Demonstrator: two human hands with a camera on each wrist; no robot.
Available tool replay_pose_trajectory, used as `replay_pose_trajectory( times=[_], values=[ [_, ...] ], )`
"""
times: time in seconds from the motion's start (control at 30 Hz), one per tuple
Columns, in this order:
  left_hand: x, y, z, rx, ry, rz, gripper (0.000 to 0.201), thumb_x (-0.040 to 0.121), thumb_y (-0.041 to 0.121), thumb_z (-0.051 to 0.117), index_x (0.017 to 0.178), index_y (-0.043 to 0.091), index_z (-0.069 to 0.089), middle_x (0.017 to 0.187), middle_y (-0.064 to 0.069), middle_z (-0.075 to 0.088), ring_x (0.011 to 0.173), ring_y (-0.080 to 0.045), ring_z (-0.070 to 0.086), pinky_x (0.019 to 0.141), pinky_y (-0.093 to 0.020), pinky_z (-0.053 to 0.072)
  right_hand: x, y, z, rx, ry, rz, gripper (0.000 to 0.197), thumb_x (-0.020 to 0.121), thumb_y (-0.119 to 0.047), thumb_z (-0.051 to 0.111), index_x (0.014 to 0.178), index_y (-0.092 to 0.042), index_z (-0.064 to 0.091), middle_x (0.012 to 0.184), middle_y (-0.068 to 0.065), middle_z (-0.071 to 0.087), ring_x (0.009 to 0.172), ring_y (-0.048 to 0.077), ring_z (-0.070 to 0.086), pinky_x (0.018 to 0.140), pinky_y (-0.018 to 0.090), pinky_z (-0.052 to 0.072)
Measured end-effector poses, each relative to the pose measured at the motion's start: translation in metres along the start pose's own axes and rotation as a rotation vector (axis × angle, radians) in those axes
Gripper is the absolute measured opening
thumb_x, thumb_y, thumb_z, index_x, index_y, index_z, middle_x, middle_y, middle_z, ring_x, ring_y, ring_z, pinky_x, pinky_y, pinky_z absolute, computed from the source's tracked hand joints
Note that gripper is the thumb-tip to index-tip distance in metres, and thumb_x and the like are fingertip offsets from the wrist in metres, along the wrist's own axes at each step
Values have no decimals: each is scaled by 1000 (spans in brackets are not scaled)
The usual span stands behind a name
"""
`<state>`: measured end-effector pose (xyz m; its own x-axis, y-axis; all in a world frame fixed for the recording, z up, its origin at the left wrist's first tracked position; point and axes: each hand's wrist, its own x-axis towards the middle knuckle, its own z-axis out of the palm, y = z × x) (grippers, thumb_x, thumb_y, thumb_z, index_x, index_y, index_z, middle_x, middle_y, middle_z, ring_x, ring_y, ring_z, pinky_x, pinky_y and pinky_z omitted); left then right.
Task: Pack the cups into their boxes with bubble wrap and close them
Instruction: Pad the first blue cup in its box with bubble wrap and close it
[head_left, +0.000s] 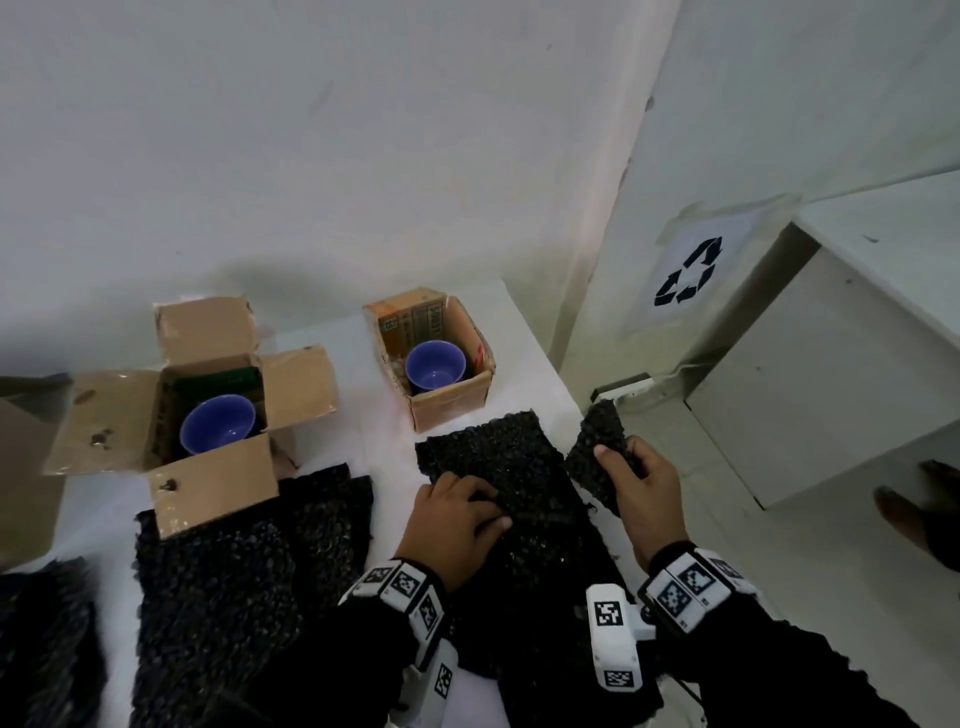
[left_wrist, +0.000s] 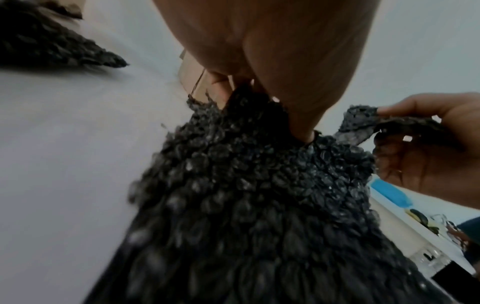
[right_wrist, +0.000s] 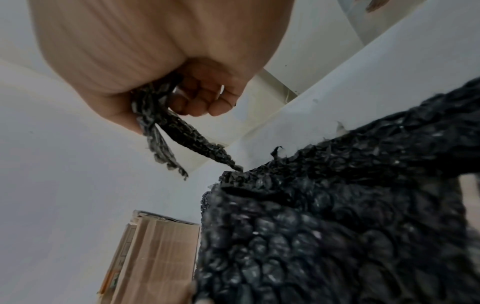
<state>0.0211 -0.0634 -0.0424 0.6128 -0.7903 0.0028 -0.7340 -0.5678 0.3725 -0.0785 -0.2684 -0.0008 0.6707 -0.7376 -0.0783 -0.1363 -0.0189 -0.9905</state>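
1. Black bubble wrap sheet (head_left: 524, 525) lies flat on the white tabletop (head_left: 358, 374), lower centre of the head view, just below the small box.
2. Left hand (head_left: 457, 525) sits on that sheet, fingers curled and pinching its surface; the left wrist view shows the fingertips (left_wrist: 303, 131) dug into the bubbles.
3. Right hand (head_left: 641, 493) grips a small torn piece of bubble wrap (head_left: 597, 447), thumb on top, lifted off the tabletop at the right edge; in the right wrist view the piece (right_wrist: 166, 127) hangs out of the closed fingers.
4. Small cardboard box (head_left: 441, 358), upper centre, flaps open, holds a blue cup (head_left: 435, 365) upright.
5. Larger cardboard box (head_left: 208, 410), centre left, all four flaps spread open, holds a second blue cup (head_left: 218, 423) upright.
6. Another black bubble wrap sheet (head_left: 239, 587) lies lower left, its top edge under the larger box's near flap; more black wrap (head_left: 47, 639) at the far left edge.
7. Recycling sign (head_left: 691, 270) on the wall, upper right; white cabinet (head_left: 831, 364) to its right.
8. Marker-tagged bands on both wrists.
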Motion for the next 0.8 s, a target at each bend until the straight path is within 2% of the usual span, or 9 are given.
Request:
replay_pose_trajectory(
  times=[0.1,0.2,0.27,0.33,0.4,0.53,0.6,0.67,0.8],
  values=[
    [9,1,-21,-118,164,9,35,90,50,44,89,27,70,100,16,63,93,-12,50,78,-32,42,9,-3,-1,4,27,-13,31,80,-25,66,68,-3,47,63,9,47,63,18,42,60,34,38],
    [17,2,-54,-230,224,-84,26,93,44,49,88,22,60,79,7,61,76,-13,54,68,-34,48,19,-15,5,44,62,5,32,85,-5,61,62,-9,40,59,7,38,60,18,34,58,32,32],
    [21,-4,-73,-252,258,-154,21,93,43,53,93,22,54,73,1,64,67,-19,59,61,-35,50,31,-24,14,35,75,-12,30,86,-4,59,65,-8,38,62,8,37,61,18,33,59,34,32],
    [27,-16,-90,-275,323,-158,13,92,33,56,100,25,50,78,-2,66,67,-22,62,59,-36,51,45,-31,27,21,73,-29,23,87,-6,58,73,-7,40,69,8,41,64,18,37,62,34,36],
    [37,-31,-108,-268,421,-111,10,91,21,53,98,28,54,89,0,66,72,-22,62,62,-36,52,61,-38,45,-13,63,-42,16,87,-9,56,79,-11,43,74,5,44,69,18,42,66,35,38],
    [65,-60,-138,-165,561,-140,21,88,8,55,101,18,68,99,-4,65,82,-24,63,70,-31,50,90,-54,85,-100,40,-87,14,88,-5,57,87,-16,49,77,-4,51,78,19,49,77,33,42],
    [79,-74,-147,-179,503,-181,32,85,19,60,116,14,65,108,-7,63,93,-25,62,83,-33,51,100,-64,105,-131,55,-130,16,87,-3,60,89,-17,52,82,-6,56,83,17,54,80,30,43],
    [95,-90,-150,-169,348,-231,50,82,33,66,128,14,59,117,-9,59,105,-25,57,93,-35,48,109,-73,124,-155,81,-190,20,86,-3,63,91,-18,51,87,-5,59,85,14,56,78,22,42],
    [120,-111,-147,22,154,-231,45,84,17,59,128,19,58,121,-7,60,112,-28,49,96,-38,42,130,-81,162,-240,91,-354,27,81,5,64,89,-18,52,93,4,57,82,13,53,70,4,35]
  ],
)
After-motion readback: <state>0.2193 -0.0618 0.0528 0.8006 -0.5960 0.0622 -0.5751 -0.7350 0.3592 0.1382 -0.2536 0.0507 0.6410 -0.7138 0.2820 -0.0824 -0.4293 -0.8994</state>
